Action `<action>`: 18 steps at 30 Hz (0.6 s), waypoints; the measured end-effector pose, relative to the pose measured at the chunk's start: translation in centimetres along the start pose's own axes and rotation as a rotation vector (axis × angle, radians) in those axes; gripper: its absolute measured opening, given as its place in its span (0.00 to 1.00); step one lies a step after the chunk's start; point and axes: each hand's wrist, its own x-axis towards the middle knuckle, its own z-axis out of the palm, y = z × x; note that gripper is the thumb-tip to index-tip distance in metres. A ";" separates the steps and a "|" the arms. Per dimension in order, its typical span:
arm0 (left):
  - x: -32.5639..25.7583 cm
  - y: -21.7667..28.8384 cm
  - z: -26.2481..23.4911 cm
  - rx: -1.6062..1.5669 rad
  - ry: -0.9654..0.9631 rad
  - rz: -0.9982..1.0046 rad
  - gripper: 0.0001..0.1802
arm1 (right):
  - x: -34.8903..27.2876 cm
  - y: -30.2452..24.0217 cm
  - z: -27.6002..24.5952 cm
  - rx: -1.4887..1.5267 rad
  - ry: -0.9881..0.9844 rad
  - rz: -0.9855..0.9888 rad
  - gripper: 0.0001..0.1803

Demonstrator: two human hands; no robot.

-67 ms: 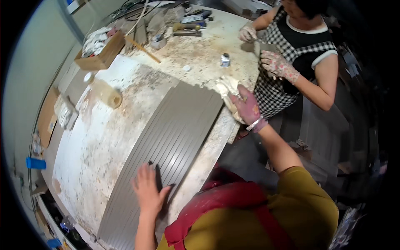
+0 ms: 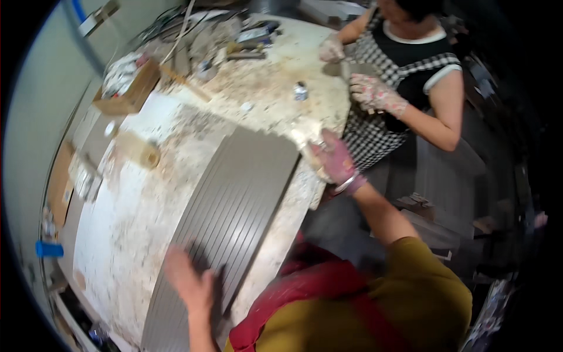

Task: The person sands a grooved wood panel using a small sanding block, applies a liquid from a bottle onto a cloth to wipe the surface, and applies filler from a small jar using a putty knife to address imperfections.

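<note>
Room, seemingly, between slab (image 2: 243, 182) and bottle (image 2: 136, 149)

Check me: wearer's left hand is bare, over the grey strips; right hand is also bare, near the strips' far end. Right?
Not quite: the right hand isn't bare; it wears a pinkish glove, as the head view shows. The left hand is bare, over the grey strips, and the right hand is near their far end.

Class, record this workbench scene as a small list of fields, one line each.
Panel: grey, grooved, lying on the table
Left hand: bare, fingers spread, over the panel; contact unclear
Right hand: gloved in pink, holding pale cloth
Also on table: white-capped bottle, brown box
Co-worker: patterned gloves, checked apron
</note>
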 end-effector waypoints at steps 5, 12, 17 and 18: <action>-1.6 -6.1 -0.6 0.095 -0.074 -0.325 0.31 | 2.5 1.1 -0.6 -0.140 -0.058 -0.118 0.16; -0.4 -5.5 -1.3 -0.001 -0.129 -0.468 0.35 | 10.3 2.5 4.3 -0.321 -0.291 -0.085 0.17; 1.0 -5.5 -0.3 -0.058 -0.166 -0.471 0.36 | 11.2 3.5 6.5 -0.385 -0.553 -0.148 0.15; 1.0 -5.6 -0.5 -0.043 -0.174 -0.469 0.37 | 11.2 3.2 6.5 -0.398 -0.571 -0.162 0.15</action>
